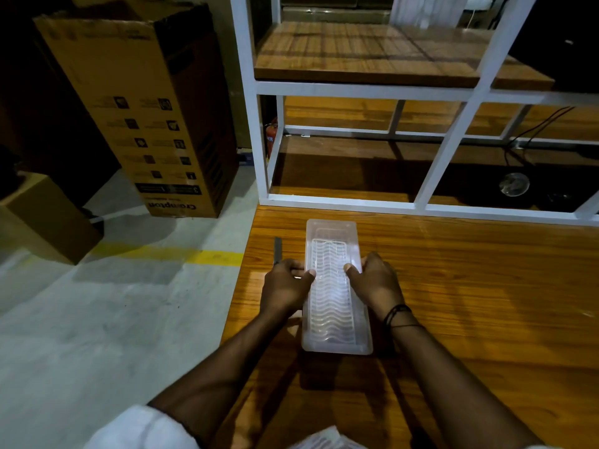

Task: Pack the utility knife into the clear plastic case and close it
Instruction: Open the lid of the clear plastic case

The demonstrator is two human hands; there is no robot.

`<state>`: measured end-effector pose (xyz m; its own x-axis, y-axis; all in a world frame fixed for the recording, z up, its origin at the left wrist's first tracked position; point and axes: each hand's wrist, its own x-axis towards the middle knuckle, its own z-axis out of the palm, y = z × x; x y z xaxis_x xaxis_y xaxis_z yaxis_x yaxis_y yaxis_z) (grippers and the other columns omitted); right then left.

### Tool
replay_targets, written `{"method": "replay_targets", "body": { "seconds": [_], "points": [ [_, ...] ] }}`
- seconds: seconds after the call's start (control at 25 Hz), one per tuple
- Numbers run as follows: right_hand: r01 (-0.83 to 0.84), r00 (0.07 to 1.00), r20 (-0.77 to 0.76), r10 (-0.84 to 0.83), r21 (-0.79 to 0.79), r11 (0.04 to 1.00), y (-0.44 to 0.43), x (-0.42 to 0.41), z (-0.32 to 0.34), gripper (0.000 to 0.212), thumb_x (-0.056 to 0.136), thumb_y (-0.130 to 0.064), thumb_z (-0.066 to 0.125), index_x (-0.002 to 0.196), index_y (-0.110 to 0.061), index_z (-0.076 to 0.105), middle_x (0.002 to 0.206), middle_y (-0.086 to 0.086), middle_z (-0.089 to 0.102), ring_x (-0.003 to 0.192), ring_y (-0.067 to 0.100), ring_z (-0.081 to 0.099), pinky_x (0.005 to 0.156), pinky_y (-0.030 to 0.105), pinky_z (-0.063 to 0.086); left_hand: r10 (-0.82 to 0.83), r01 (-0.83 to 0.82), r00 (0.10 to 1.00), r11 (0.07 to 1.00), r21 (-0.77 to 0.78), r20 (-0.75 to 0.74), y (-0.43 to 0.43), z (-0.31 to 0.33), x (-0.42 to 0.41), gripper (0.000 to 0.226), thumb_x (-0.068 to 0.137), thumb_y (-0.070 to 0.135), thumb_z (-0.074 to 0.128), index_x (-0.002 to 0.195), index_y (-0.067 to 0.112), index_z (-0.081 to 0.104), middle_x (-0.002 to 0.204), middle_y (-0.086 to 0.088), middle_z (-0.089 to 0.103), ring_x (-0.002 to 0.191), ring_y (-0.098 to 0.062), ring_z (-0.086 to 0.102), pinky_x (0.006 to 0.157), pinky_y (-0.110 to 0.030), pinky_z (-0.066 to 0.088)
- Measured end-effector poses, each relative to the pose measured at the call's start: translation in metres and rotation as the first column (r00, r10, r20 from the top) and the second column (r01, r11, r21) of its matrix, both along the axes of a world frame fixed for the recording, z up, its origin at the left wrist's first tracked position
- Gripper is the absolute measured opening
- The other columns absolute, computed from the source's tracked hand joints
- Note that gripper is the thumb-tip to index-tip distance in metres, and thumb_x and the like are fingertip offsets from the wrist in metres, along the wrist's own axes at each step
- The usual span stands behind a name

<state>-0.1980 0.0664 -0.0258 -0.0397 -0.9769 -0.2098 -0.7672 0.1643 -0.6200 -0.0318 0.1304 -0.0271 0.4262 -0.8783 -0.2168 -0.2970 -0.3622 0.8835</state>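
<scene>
Wooden tabletop (470,303) under me — the clear plastic case (334,286) lies lengthwise on it, its ribbed face up. My left hand (285,290) and right hand (376,286) clasp its long sides, thumbs on top. Just left of the case, partly behind my left knuckles, lies the dark utility knife (277,249) — outside the case.

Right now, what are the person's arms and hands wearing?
Both hands are bare, no gloves. The right hand has thin dark cord bands around its wrist. The left hand wears nothing; a white sleeve is pushed up that arm.
</scene>
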Motion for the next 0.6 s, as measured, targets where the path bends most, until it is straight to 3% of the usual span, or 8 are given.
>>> {"method": "replay_targets", "body": {
  "seconds": [0.08,0.28,0.4,0.52,0.6],
  "points": [
    [0.018,1.0,-0.018,-0.018,-0.004,1.0,0.002,0.003,0.004,0.046,0.093,-0.045,0.061,0.116,-0.005,0.057,0.124,0.02,0.063,0.113,0.039,0.059,0.078,0.036,0.044,-0.035,0.036,0.996,0.999,-0.018,0.077,0.004,0.004,-0.003,0.033,0.09,0.034,0.076,0.117,0.015,0.069,0.11,-0.001,0.074,0.101,-0.019,0.07,0.088,-0.043,0.061],
    [0.003,0.989,-0.149,-0.008,-0.034,0.999,0.014,0.01,0.012,0.055,0.096,-0.044,0.056,0.135,-0.006,0.045,0.138,0.018,0.054,0.126,0.038,0.052,0.091,0.044,0.047,-0.079,0.097,0.975,0.992,-0.078,0.207,0.011,0.012,-0.01,0.028,0.095,0.029,0.071,0.12,0.018,0.075,0.116,0.0,0.078,0.102,-0.017,0.072,0.088,-0.035,0.059],
    [-0.063,0.974,-0.224,0.028,-0.148,0.987,0.02,0.014,0.013,0.054,0.096,-0.036,0.058,0.14,-0.01,0.038,0.135,0.019,0.054,0.122,0.04,0.054,0.089,0.046,0.05,-0.078,0.097,0.98,0.991,-0.094,0.184,0.013,0.014,-0.009,0.026,0.097,0.025,0.069,0.121,0.017,0.076,0.118,0.0,0.078,0.104,-0.016,0.072,0.092,-0.035,0.058],
    [-0.211,0.911,-0.398,0.113,-0.211,0.954,0.03,0.02,0.018,0.046,0.096,-0.032,0.054,0.137,-0.014,0.044,0.139,0.019,0.046,0.124,0.039,0.047,0.09,0.044,0.049,-0.092,0.094,0.996,0.993,-0.073,0.021,0.011,0.013,-0.002,0.025,0.103,0.024,0.056,0.105,0.019,0.08,0.106,-0.002,0.081,0.093,-0.015,0.075,0.087,-0.04,0.062],
    [-0.299,0.856,-0.483,0.184,-0.174,0.938,0.043,0.026,0.026,0.052,0.093,-0.047,0.052,0.133,-0.014,0.048,0.143,0.02,0.043,0.126,0.04,0.043,0.093,0.045,0.047,-0.043,0.05,0.972,0.998,0.024,-0.233,0.008,0.02,0.001,0.034,0.106,0.023,0.049,0.091,0.014,0.078,0.089,-0.004,0.08,0.071,-0.015,0.075,0.064,-0.033,0.062]
  ]
}}
